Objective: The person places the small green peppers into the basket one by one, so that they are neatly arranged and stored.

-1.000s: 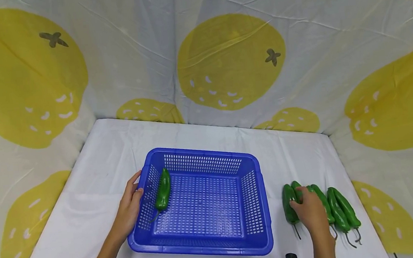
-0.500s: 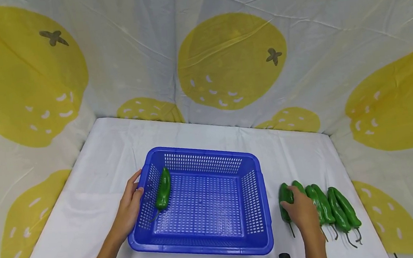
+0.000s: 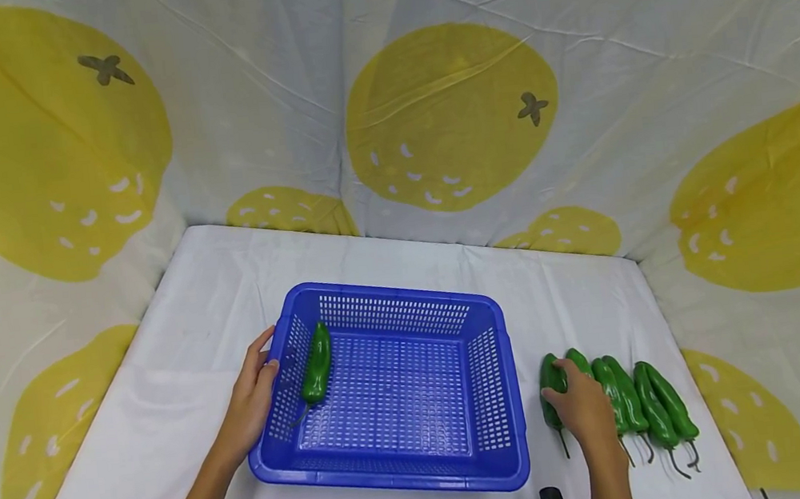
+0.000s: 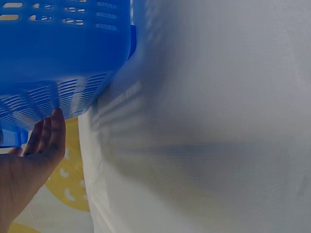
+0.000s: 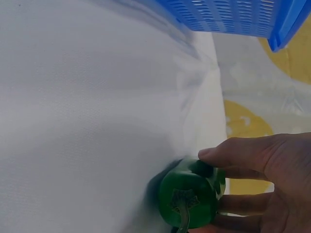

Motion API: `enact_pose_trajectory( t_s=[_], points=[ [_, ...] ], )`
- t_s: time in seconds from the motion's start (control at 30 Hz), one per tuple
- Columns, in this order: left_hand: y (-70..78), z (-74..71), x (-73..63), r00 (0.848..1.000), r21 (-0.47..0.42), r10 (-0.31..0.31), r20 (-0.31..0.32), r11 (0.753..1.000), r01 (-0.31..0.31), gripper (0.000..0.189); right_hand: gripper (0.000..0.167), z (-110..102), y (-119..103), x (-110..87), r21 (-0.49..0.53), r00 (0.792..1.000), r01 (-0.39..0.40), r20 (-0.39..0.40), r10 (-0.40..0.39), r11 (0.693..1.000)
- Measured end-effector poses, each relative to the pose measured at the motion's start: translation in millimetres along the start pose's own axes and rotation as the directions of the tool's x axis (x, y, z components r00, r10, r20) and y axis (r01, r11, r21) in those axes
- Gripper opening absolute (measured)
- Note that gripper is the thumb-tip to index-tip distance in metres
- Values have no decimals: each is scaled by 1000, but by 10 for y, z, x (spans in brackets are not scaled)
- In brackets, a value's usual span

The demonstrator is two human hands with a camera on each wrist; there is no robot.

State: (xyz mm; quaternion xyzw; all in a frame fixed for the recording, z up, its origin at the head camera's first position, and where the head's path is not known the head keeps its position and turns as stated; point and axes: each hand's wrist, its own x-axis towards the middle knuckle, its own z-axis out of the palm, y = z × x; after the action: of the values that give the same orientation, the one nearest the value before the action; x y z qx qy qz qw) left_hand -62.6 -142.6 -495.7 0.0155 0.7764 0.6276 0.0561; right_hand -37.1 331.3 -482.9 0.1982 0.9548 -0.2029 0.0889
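A blue plastic basket (image 3: 423,484) with slotted walls stands on the white cloth, one green pepper (image 3: 318,362) lying along its left inside. My left hand (image 3: 245,409) holds the basket's left side, thumb at the rim and fingers against the outer wall; the left wrist view shows those fingertips (image 4: 57,114) on the slots. To the right of the basket, my right hand (image 3: 583,404) grips the leftmost loose green pepper (image 5: 187,196) from its right side. In the right wrist view the thumb lies over it, its stem end facing the camera.
Several more green peppers (image 3: 654,410) lie side by side just right of my right hand, stems toward me. White cloth (image 3: 372,256) covers the table. A lemon-print curtain (image 3: 452,116) stands at the back and both sides.
My right hand has shifted left from the middle of the row to the leftmost pepper, which has moved slightly left. The left hand and basket stay in place.
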Motion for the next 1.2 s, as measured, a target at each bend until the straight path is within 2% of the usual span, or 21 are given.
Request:
enact_pose_trajectory(
  t_s=[0.4,0.83,1.2],
  points=[
    [-1,2,14,1000,6,-3,0,1000,3,51,57,-48,-8,-14,37,1000,5,5,-5,999],
    [8,0,6,1000,-8,-5,7,1000,5,51,55,-162,-22,-67,11,996,70,-62,-69,998],
    [-3,3,-1,1000,-4,-7,4,1000,7,51,55,-222,-77,-86,9,994,77,-78,-76,997]
  ],
)
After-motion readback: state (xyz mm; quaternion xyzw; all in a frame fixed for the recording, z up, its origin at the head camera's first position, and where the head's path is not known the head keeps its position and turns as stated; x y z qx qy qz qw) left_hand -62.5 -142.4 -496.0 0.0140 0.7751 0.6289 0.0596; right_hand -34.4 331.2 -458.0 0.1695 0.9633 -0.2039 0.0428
